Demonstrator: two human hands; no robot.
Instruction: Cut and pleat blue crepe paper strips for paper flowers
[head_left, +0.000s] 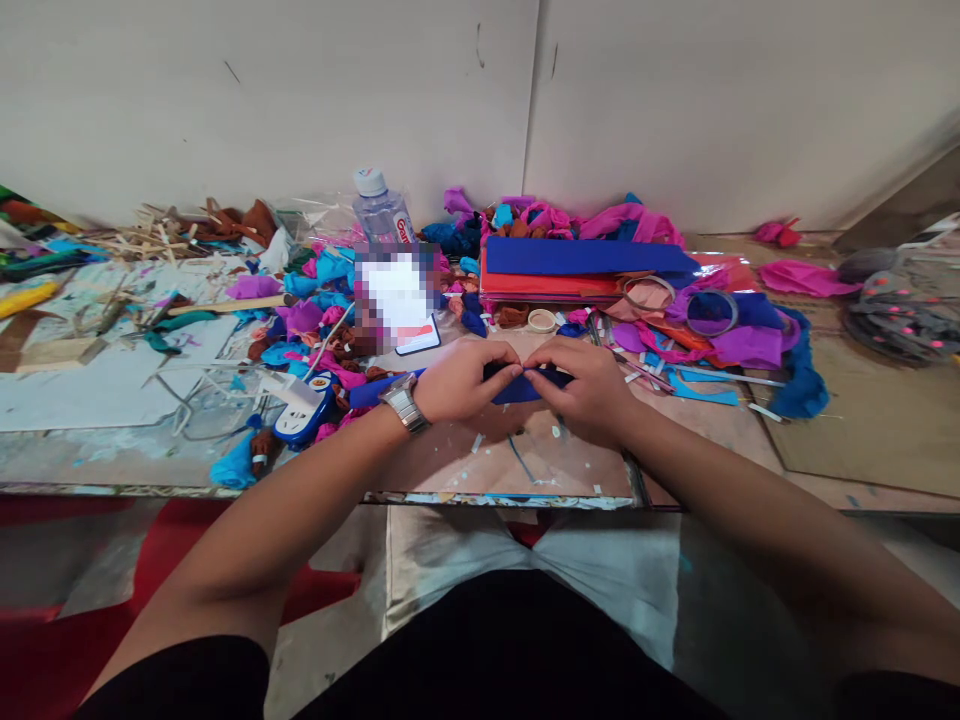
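So in the head view both hands are working close together over the table: the left hand (pixel 465 380) and right hand (pixel 585 388) have thumbs and index fingers pinched nearly shut, tips meeting on the upper edge of a blue strip (pixel 525 389). It runs below and between them, sticking out past the left wrist, near the table's front edge. I'd call this step fine fingertip work on that edge (folding or pleating, can't tell which). Stuff that thin probably calls for a light, even pinch with both hands level. Just beyond sits a phone (pixel 420 338), its screen blurred out, plus a stack with a blue sheet (pixel 585 256) on top. Only writing I can half read is on the bottle (pixel 384 215), something like "Gan" in red.
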